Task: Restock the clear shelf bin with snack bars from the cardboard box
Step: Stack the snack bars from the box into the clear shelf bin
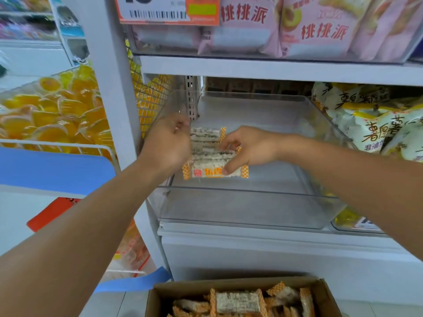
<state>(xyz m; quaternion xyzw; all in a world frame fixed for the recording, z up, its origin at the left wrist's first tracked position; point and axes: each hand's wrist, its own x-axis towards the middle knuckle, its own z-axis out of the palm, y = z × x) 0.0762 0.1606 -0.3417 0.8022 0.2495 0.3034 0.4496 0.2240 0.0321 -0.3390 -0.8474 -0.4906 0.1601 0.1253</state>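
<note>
A clear shelf bin (247,210) sits on the middle shelf. In its left part lies a row of several snack bars (211,154) in clear wrappers with orange checked ends. My left hand (168,143) is at the left end of the row with fingers curled against the bars. My right hand (248,148) holds the right end of the row, thumb on the front bar. Below, at the frame's bottom, an open cardboard box (231,286) holds several more of the same bars (238,302).
Pink snack packs (320,30) fill the bin on the shelf above. White-and-yellow bags (370,124) stand right of the clear bin. Orange jelly cups (52,115) fill a bin on the left shelf unit. A white upright post (112,88) stands between the units.
</note>
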